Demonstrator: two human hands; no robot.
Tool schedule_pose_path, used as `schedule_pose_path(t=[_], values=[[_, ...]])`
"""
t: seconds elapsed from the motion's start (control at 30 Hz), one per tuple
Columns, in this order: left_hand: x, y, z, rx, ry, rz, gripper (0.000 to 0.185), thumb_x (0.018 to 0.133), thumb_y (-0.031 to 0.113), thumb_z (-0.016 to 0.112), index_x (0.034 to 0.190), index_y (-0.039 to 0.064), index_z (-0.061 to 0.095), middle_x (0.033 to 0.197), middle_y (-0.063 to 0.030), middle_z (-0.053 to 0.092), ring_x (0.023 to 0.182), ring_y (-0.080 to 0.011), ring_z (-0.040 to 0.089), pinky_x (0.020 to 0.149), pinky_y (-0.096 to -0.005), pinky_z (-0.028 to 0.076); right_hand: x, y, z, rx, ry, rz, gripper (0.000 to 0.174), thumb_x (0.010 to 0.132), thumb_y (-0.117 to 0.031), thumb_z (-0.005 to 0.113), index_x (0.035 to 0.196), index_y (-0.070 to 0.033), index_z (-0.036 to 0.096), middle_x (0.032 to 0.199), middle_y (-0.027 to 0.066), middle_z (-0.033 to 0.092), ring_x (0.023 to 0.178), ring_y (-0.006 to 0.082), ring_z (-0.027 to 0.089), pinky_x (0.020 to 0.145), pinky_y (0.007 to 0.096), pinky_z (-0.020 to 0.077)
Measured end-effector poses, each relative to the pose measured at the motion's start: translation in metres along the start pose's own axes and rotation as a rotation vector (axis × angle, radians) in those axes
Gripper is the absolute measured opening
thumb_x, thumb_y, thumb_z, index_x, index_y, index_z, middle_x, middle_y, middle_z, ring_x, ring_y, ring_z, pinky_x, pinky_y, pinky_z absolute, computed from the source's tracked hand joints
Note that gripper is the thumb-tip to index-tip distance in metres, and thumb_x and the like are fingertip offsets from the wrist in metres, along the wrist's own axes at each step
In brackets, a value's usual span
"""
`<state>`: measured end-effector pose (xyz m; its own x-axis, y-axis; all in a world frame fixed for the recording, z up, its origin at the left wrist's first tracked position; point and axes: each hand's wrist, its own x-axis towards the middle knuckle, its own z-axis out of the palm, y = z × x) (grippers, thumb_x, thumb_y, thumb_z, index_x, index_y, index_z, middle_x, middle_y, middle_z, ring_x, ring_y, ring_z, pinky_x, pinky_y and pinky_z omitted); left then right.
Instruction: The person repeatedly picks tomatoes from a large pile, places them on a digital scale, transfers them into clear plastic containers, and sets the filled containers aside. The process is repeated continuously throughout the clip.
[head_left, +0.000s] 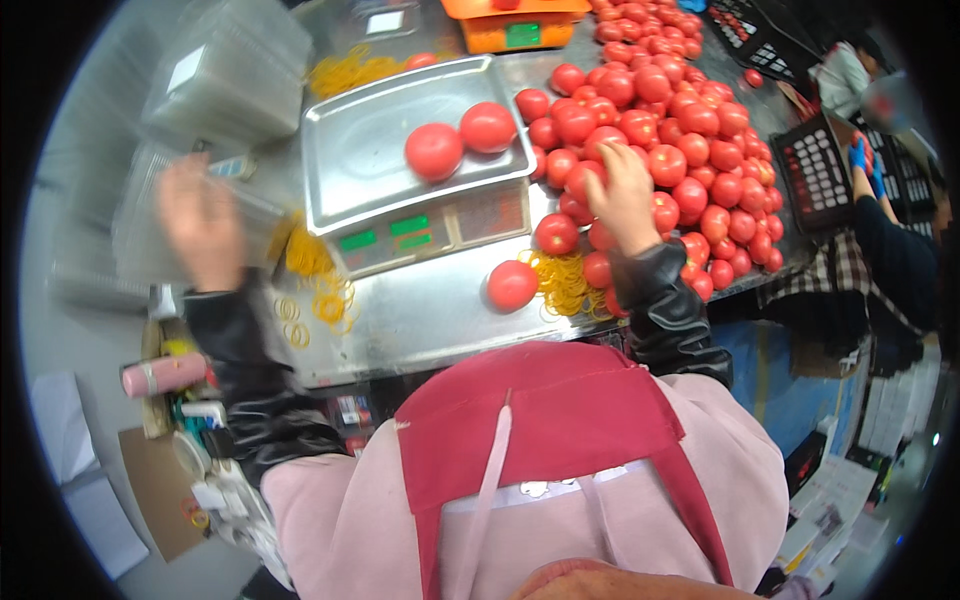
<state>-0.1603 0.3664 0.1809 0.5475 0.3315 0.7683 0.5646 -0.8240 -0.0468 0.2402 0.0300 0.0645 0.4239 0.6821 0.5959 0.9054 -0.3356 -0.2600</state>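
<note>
My right hand (622, 191) reaches into a large pile of red tomatoes (694, 195), its fingers over a tomato at the near left side of the pile; its grip cannot be made out. Blurred, my left hand (201, 225) is over the stacks of clear plastic trays (139, 217) at the left, and whether it holds one is unclear. Between my hands, two tomatoes (433, 152) rest side by side on the steel pan (352, 157) of a digital scale. A single tomato (512, 286) lies on the metal table in front of the scale, next to yellow rubber bands (564, 283).
More rubber bands (307, 251) lie left of the scale and behind it. A taller stack of clear trays (232, 75) stands at the back left. An orange scale (517, 30) is at the back. At the right, a person with blue gloves (859, 152) is beside black crates (814, 169).
</note>
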Motion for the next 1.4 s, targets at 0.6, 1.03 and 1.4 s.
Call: schedule_pose_path(t=[0.6,1.03,1.4], values=[[-0.020,-0.262,-0.056,-0.752,-0.553,-0.822,0.037,0.103,0.029,0.056,0.114,-0.005,0.067,0.104,-0.0065,0.068,0.097,-0.0146,0.064,0.086,-0.0266,0.049,-0.038,-0.007,0.004,-0.116,0.076,-0.066,0.043,0.082,-0.014,0.067,0.120,0.003,0.058,0.116,0.0230,0.061,0.119,0.0437,0.053,0.101,0.0496,0.0448],[-0.019,0.001,-0.077,-0.601,0.407,-0.544,0.028,0.104,0.006,0.038,0.125,-0.007,0.053,0.123,-0.0237,0.063,0.113,-0.0332,0.063,0.102,-0.0419,0.052,-0.101,-0.109,0.021,0.344,-0.626,-0.270,0.063,0.066,-0.025,0.080,0.122,-0.008,0.057,0.116,0.0124,0.055,0.109,0.0311,0.054,0.085,0.0449,0.0465],[-0.203,0.236,0.002,-0.960,-0.930,-0.049,0.039,0.090,0.014,0.063,0.126,0.002,0.059,0.116,-0.0187,0.067,0.105,-0.0341,0.066,0.087,-0.0390,0.054,-0.023,-0.002,-0.066,0.088,-0.160,0.024,0.061,0.067,-0.024,0.081,0.122,-0.007,0.059,0.122,0.0167,0.057,0.112,0.0372,0.057,0.093,0.0451,0.0493]])
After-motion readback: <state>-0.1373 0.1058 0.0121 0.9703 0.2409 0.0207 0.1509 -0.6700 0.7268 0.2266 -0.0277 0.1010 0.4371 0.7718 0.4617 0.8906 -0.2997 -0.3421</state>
